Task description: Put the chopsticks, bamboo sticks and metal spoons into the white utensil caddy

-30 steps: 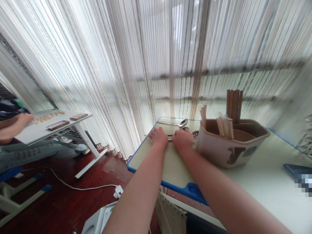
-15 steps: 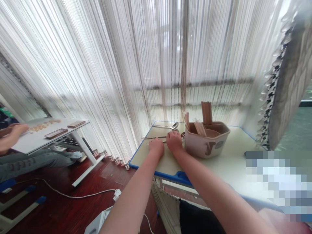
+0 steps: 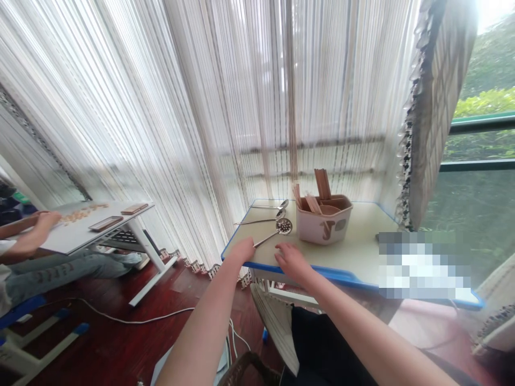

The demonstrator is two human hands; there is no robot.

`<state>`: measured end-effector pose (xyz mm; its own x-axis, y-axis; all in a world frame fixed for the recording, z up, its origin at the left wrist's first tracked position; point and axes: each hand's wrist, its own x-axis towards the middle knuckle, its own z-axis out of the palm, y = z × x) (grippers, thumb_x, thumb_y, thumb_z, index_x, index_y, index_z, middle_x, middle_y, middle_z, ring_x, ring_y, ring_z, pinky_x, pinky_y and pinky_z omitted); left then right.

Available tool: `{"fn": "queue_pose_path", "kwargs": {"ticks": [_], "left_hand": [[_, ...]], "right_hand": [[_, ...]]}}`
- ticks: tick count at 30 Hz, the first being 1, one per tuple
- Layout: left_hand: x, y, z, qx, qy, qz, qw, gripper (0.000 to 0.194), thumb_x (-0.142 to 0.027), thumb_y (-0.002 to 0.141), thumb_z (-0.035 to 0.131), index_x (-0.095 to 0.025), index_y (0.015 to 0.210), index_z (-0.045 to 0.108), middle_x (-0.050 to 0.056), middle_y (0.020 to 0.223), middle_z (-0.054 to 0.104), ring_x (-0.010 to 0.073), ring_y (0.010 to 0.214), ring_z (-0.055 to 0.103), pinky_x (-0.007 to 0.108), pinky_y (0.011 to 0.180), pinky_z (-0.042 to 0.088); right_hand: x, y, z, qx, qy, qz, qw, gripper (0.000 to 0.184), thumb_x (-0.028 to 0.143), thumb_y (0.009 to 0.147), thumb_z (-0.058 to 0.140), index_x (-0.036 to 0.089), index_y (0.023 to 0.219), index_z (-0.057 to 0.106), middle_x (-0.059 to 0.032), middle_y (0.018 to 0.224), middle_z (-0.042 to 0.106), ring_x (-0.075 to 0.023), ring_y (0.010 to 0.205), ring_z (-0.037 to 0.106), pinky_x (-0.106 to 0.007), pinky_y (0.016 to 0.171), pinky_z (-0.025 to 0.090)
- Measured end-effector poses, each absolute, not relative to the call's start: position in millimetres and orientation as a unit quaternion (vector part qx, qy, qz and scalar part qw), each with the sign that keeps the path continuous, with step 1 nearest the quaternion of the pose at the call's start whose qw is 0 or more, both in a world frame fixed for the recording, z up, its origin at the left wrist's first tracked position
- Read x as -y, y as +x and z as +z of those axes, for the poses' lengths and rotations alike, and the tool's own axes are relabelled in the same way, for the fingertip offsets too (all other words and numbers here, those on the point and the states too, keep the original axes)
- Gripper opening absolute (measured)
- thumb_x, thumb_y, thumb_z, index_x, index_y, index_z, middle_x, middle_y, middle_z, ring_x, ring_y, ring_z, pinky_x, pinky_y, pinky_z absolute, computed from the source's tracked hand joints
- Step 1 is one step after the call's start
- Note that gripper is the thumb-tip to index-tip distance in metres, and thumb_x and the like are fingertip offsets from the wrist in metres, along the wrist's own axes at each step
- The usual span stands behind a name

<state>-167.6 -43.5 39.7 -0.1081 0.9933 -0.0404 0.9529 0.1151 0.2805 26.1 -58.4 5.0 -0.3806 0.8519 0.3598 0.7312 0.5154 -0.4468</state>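
My left hand (image 3: 243, 250) is closed at the near left edge of the table, around the handle end of a metal slotted spoon (image 3: 284, 226). The spoon slants away to the right, its perforated bowl lying on the tabletop. My right hand (image 3: 293, 259) is by the table's front edge, fingers loosely apart and nothing in it. Beyond the slotted spoon lie a second metal utensil (image 3: 261, 220), its head partly hidden, and a metal spoon (image 3: 284, 205). To their right stands a pinkish-beige divided caddy (image 3: 322, 229) holding brown chopsticks (image 3: 322, 184) and wrapped sticks (image 3: 313, 204).
The pale table (image 3: 358, 244) has a blue rim. A blurred patch covers its right end. At left, another person's hands (image 3: 46, 221) are at a white table (image 3: 66, 239) with small pieces and two trays. A white cable (image 3: 140, 321) crosses the floor; sheer curtains hang behind.
Both hands have drawn back towards the table's front edge. The slotted spoon has come nearer with my left hand, and its bowl is now uncovered. The view has turned slightly right.
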Motion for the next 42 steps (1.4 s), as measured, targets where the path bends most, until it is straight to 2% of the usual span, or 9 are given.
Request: {"fn": "queue_pose_path", "kwargs": {"ticks": [3, 7, 9, 13, 17, 21, 29, 36, 42], "left_hand": [[63, -170, 44, -0.717, 0.667, 0.132, 0.156, 0.011, -0.026, 0.077, 0.051, -0.019, 0.082, 0.059, 0.007, 0.091, 0.066, 0.0207, 0.087, 0.059, 0.029, 0.074, 0.043], [99, -163, 51, -0.677, 0.681, 0.192, 0.202, 0.023, -0.037, 0.083, 0.042, -0.020, 0.087, 0.057, 0.002, 0.083, 0.063, 0.0161, 0.078, 0.057, 0.026, 0.067, 0.043], [118, -156, 55, -0.640, 0.692, 0.239, 0.231, 0.027, -0.041, 0.084, 0.040, -0.020, 0.089, 0.056, 0.000, 0.083, 0.061, 0.0146, 0.077, 0.055, 0.025, 0.068, 0.043], [148, -134, 62, -0.529, 0.716, 0.324, 0.320, 0.028, -0.044, 0.082, 0.046, -0.020, 0.090, 0.056, -0.001, 0.082, 0.059, 0.0131, 0.075, 0.051, 0.024, 0.068, 0.041], [163, -104, 67, -0.475, 0.733, 0.359, 0.329, 0.029, -0.044, 0.082, 0.048, -0.019, 0.091, 0.056, -0.001, 0.079, 0.057, 0.0119, 0.070, 0.049, 0.023, 0.065, 0.040], [165, -65, 69, -0.460, 0.750, 0.396, 0.262, 0.028, -0.041, 0.084, 0.045, -0.017, 0.091, 0.056, 0.001, 0.078, 0.059, 0.0117, 0.066, 0.051, 0.023, 0.062, 0.041], [154, 28, 73, -0.462, 0.717, 0.522, -0.022, 0.024, -0.029, 0.080, 0.058, -0.018, 0.101, 0.059, 0.004, 0.086, 0.065, 0.0164, 0.080, 0.059, 0.030, 0.078, 0.046], [109, 72, 80, -0.450, 0.730, 0.507, -0.090, 0.020, -0.024, 0.082, 0.056, -0.018, 0.100, 0.062, 0.006, 0.093, 0.066, 0.0197, 0.090, 0.060, 0.032, 0.085, 0.045], [58, 85, 95, -0.456, 0.727, 0.497, -0.130, 0.025, -0.020, 0.084, 0.050, -0.014, 0.107, 0.060, 0.009, 0.098, 0.065, 0.0214, 0.093, 0.059, 0.033, 0.085, 0.046]], "right_hand": [[78, 40, 8, 0.809, -0.462, 0.181, 0.316, 0.028, 0.027, 0.086, 0.045, 0.015, 0.104, 0.062, -0.0100, 0.107, 0.062, -0.0209, 0.106, 0.050, -0.031, 0.095, 0.033], [96, 50, 17, 0.780, -0.456, 0.253, 0.347, 0.027, 0.033, 0.086, 0.046, 0.016, 0.091, 0.066, -0.0093, 0.096, 0.066, -0.0211, 0.096, 0.055, -0.032, 0.089, 0.038], [104, 51, 24, 0.765, -0.456, 0.276, 0.361, 0.031, 0.036, 0.087, 0.043, 0.016, 0.094, 0.065, -0.0091, 0.098, 0.066, -0.0201, 0.094, 0.058, -0.031, 0.085, 0.041], [121, 56, 45, 0.699, -0.455, 0.350, 0.425, 0.046, 0.041, 0.093, 0.022, 0.015, 0.115, 0.054, -0.0102, 0.105, 0.066, -0.0166, 0.090, 0.063, -0.028, 0.076, 0.048], [132, 74, 72, 0.581, -0.392, 0.448, 0.554, 0.040, 0.040, 0.091, 0.030, 0.015, 0.111, 0.054, -0.0098, 0.097, 0.068, -0.0167, 0.082, 0.066, -0.028, 0.072, 0.052], [140, 104, 97, 0.610, -0.380, 0.392, 0.574, 0.034, 0.041, 0.087, 0.038, 0.017, 0.102, 0.057, -0.0073, 0.091, 0.069, -0.0150, 0.074, 0.065, -0.026, 0.065, 0.052], [142, 173, 141, 0.637, -0.394, 0.210, 0.629, 0.019, 0.034, 0.081, 0.046, 0.021, 0.088, 0.059, -0.0028, 0.080, 0.068, -0.0148, 0.061, 0.063, -0.027, 0.057, 0.051], [108, 208, 158, 0.592, -0.429, 0.098, 0.675, 0.020, 0.033, 0.082, 0.043, 0.021, 0.082, 0.059, -0.0013, 0.078, 0.068, -0.0129, 0.059, 0.062, -0.025, 0.056, 0.049], [68, 218, 165, 0.551, -0.411, 0.091, 0.721, 0.020, 0.033, 0.081, 0.047, 0.019, 0.087, 0.060, -0.0020, 0.081, 0.068, -0.0125, 0.058, 0.063, -0.024, 0.054, 0.049]]}}
